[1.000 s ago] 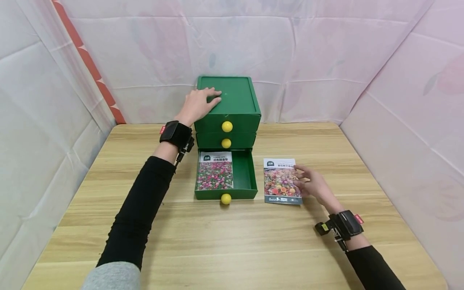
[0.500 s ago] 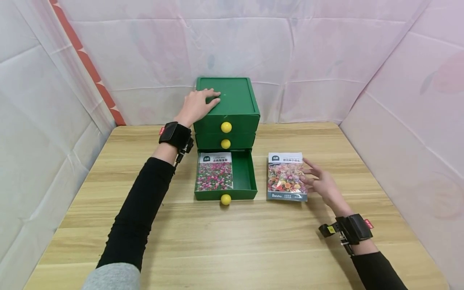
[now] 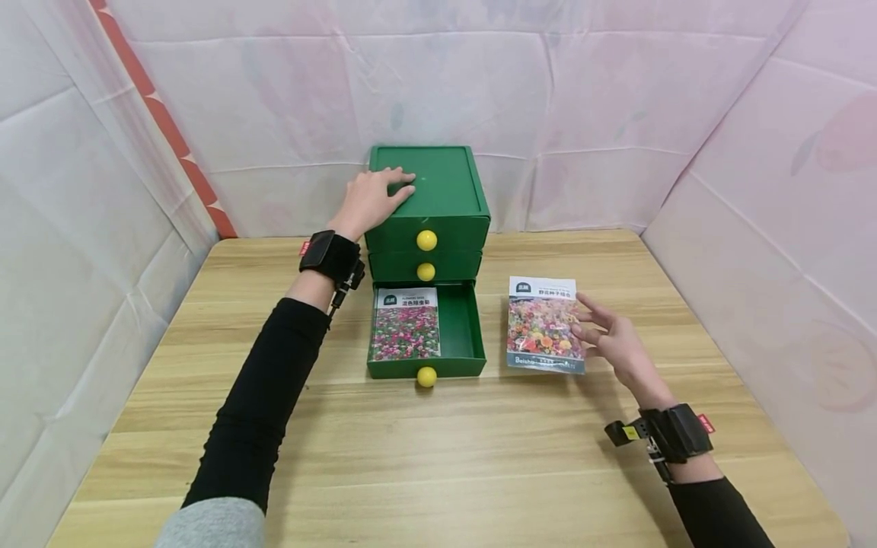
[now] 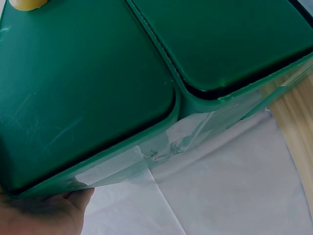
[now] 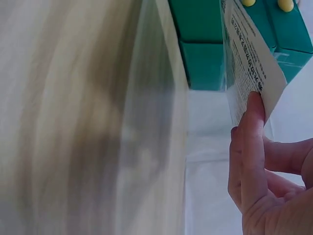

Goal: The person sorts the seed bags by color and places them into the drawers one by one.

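The right hand (image 3: 613,342) pinches the right edge of a flower seed packet (image 3: 544,323) and holds it tilted up off the wooden table (image 3: 479,449), just right of the open bottom drawer (image 3: 462,335). The left hand (image 3: 370,199) lies flat, fingers straight, on top of the green drawer cabinet (image 3: 445,186) (three drawers, each with a yellow knob). A second seed packet (image 3: 406,333) lies in the open drawer's left half.

Both arms wear long black sleeves; a grey patch of clothing shows near the left sleeve's (image 3: 263,396) upper end. Each wrist carries a black strap with a small red tag: the left strap (image 3: 330,256) and right strap (image 3: 678,432). The right strap also bears a yellow mark.
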